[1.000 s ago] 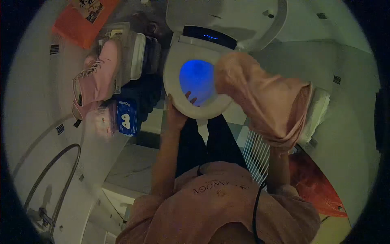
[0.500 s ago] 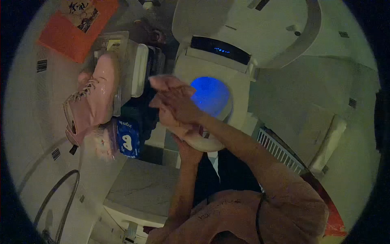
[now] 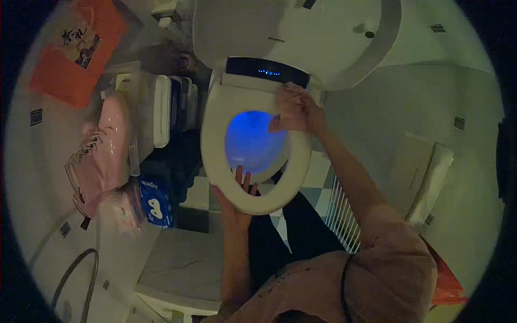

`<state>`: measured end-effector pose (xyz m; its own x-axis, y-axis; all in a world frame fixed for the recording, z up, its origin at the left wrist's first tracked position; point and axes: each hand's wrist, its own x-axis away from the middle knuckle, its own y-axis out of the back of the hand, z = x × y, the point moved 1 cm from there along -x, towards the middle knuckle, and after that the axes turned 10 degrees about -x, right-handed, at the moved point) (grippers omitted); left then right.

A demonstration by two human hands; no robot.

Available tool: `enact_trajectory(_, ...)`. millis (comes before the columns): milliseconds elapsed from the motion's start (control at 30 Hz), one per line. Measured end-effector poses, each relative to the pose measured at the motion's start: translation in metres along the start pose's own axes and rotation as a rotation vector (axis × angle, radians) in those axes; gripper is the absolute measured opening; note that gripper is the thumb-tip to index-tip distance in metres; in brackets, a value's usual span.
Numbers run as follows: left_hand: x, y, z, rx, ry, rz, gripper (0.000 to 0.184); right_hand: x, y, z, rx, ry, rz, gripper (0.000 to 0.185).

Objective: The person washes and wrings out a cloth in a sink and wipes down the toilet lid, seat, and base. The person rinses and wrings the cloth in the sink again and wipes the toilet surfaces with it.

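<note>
Toilet seat, front tilted up off the blue-lit bowl. Left hand gripping its front-left edge, fingers through the opening. Farther back, right hand holding crumpled pink cloth at seat's right rear. Beyond: dark control panel, raised lid.

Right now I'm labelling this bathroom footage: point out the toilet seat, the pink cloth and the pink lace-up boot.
Toilet seat [image 3: 212, 140], head view: ring's left side.
Pink cloth [image 3: 292, 100], head view: middle of its crumple.
Pink lace-up boot [image 3: 114, 145], head view: glossy side.
</note>
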<state>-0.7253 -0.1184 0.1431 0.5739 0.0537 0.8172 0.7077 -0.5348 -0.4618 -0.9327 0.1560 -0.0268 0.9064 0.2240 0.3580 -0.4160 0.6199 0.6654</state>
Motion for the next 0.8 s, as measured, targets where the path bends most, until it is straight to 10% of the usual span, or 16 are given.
enact_trajectory(67, -0.001, 0.003, 0.003, 0.024, 0.015, -0.005, 0.087, 0.001, 0.015, 0.013, -0.101, -0.155, 0.0, 0.041)
enact_trajectory(200, -0.003, 0.001, 0.002, -0.018, -0.004, -0.009, 0.088, -0.052, 0.003, 0.106, -0.135, 0.516, -0.311, 0.036)
enact_trajectory(267, -0.002, -0.002, 0.001, -0.029, -0.008, -0.018, 0.088, -0.085, -0.024, 0.18, 0.387, 0.891, -0.392, 0.041)
enact_trajectory(467, 0.0, -0.004, 0.003, -0.037, -0.056, -0.052, 0.086, -0.148, -0.094, 0.133, 0.196, 0.91, -0.347, 0.039)
enact_trajectory(767, -0.002, 0.0, 0.0, 0.037, -0.003, -0.03, 0.081, -0.04, 0.019, 0.015, 0.394, 0.465, -0.443, 0.038)
enact_trajectory(800, -0.002, 0.001, 0.001, 0.048, -0.02, -0.019, 0.081, -0.046, 0.01, -0.015, -0.298, 0.441, -0.396, 0.031)
